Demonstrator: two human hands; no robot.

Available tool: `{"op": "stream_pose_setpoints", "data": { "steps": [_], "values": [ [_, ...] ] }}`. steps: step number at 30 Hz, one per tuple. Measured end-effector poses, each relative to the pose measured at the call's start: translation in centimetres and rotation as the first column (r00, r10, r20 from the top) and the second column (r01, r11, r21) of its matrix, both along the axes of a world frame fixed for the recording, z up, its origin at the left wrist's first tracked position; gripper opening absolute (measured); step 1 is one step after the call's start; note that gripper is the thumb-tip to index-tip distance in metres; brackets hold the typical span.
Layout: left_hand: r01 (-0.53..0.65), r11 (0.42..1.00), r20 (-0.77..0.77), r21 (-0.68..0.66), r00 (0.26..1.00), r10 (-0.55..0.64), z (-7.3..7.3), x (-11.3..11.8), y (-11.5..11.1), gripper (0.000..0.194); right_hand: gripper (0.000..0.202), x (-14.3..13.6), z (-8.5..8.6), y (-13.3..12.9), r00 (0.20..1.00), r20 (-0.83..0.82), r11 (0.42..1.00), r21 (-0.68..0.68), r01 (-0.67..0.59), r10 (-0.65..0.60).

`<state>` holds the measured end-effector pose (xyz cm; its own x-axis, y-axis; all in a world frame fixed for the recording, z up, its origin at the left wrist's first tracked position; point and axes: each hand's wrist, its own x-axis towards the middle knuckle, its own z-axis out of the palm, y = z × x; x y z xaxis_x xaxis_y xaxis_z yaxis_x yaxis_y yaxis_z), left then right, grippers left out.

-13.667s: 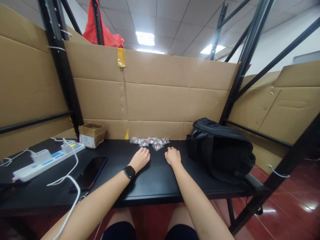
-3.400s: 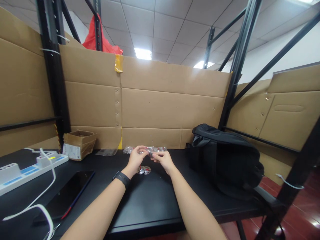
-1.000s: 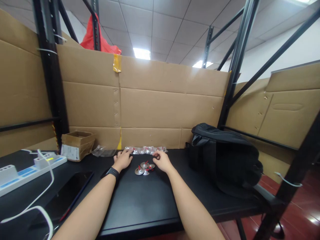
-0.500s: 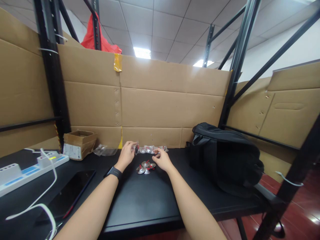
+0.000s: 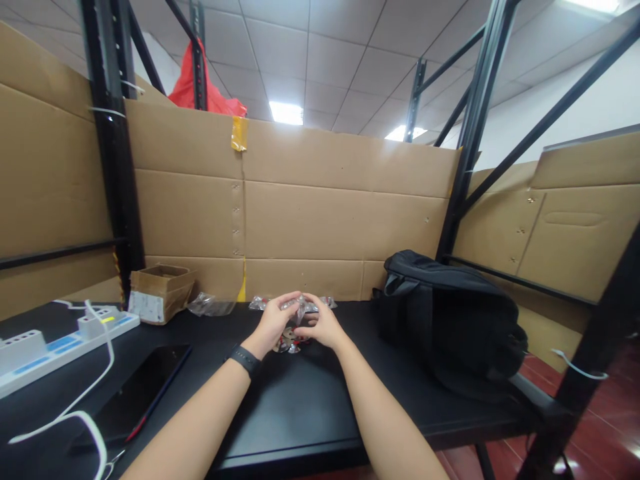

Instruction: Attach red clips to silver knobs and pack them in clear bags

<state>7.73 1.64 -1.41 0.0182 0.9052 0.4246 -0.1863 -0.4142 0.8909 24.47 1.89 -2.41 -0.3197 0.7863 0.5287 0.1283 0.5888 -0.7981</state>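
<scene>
The left hand [image 5: 273, 325] has its fingers pinching a clear packet [image 5: 301, 309], which is up between the two hands, over the surface [image 5: 300, 413]. The right hand [image 5: 326, 327] curves round the packet's other side, fingertips up by its top and thumb lower down; from here I can't tell whether those fingers are pressed onto it. What is inside the plastic is too small to make out.

Just below the hands sits a small cluster of round metal discs [image 5: 291, 343] with bits of red on them, partly hidden by the fingers. Behind the hands, close to the cardboard wall [image 5: 305, 220], runs a row of more packets [image 5: 329, 303], clear with red inside, its middle blocked from view. A dark watch [image 5: 245, 359] is strapped on the left wrist.

Further out on the left, crumpled clear plastic [image 5: 212, 305] lies near a small open carton [image 5: 161, 293]. Nearer the person are a dark phone [image 5: 143, 383], lying flat, and a white power strip [image 5: 63, 347] with a white cable [image 5: 75, 400] looping beside it. Over on the right, a big black bag [image 5: 453, 317] slumps on the surface. Above the cardboard's top edge, some red plastic [image 5: 213, 93] shows by a black post.
</scene>
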Motion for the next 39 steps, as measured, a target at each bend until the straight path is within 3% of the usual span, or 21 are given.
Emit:
{"op": "stream_pose_setpoints", "data": {
  "steps": [3,5,8,11,14,17,19,21,25,27,30,33,39],
  "values": [
    [0.049,0.998,0.088,-0.024,0.995,-0.047,0.3,0.3,-0.4,0.05,0.064,-0.4,0.0,-0.2,0.999,-0.023,0.997,0.067,0.033,-0.031],
    [0.022,0.999,0.103,-0.029,0.995,-0.019,0.5,0.1,-0.3,0.047,0.045,-0.6,0.0,0.0,0.996,-0.053,0.991,0.111,0.076,-0.071],
    [-0.113,0.991,0.072,-0.066,0.99,0.117,0.3,-0.7,0.4,0.042,0.037,-0.4,-0.1,0.5,0.996,-0.072,0.997,0.053,0.054,-0.05],
    [-0.306,0.952,-0.063,-0.026,0.951,0.304,0.1,-2.1,1.1,0.035,0.044,0.0,-0.3,1.2,0.993,-0.094,0.996,-0.057,0.071,-0.077],
    [-0.434,0.886,-0.355,0.166,0.812,0.464,0.0,-3.6,1.4,0.029,0.049,0.5,-0.3,1.5,0.98,-0.14,0.989,-0.068,0.131,-0.14],
    [-0.367,0.879,-0.611,0.304,0.634,0.475,-0.2,-4.6,1.5,0.027,0.041,0.7,0.2,1.3,0.966,-0.181,0.982,-0.014,0.187,-0.186],
    [-0.3,0.893,-0.683,0.337,0.574,0.451,-0.6,-4.7,1.5,0.03,0.034,0.7,0.6,1.0,0.961,-0.17,0.973,0.035,0.227,-0.218],
    [-0.242,0.907,-0.687,0.345,0.593,0.419,-1.0,-4.3,1.6,0.034,0.028,0.5,1.0,0.6,0.958,-0.15,0.963,0.082,0.258,-0.244],
    [-0.071,0.96,-0.593,0.271,0.773,0.225,-1.3,-2.8,1.3,0.038,0.023,0.2,1.6,-0.1,0.938,-0.211,0.943,0.132,0.306,-0.275],
    [-0.027,0.964,-0.555,0.263,0.814,0.174,-1.1,-1.9,0.8,0.041,0.022,0.1,1.9,-0.2,0.917,-0.277,0.934,0.132,0.332,-0.287],
    [-0.032,0.945,-0.544,0.327,0.811,0.216,-0.4,-0.9,-0.1,0.042,0.023,0.2,2.2,-0.3,0.877,-0.39,0.934,0.098,0.343,-0.281],
    [-0.097,0.9,-0.535,0.425,0.775,0.336,0.6,-0.3,-1.2,0.036,0.024,0.0,2.5,-0.4,0.847,-0.465,0.941,0.079,0.33,-0.258],
    [-0.188,0.817,-0.496,0.545,0.713,0.495,1.7,-0.1,-2.1,0.021,0.022,-1.0,3.0,-1.2,0.847,-0.515,0.974,0.092,0.209,-0.133]
  ]
}}
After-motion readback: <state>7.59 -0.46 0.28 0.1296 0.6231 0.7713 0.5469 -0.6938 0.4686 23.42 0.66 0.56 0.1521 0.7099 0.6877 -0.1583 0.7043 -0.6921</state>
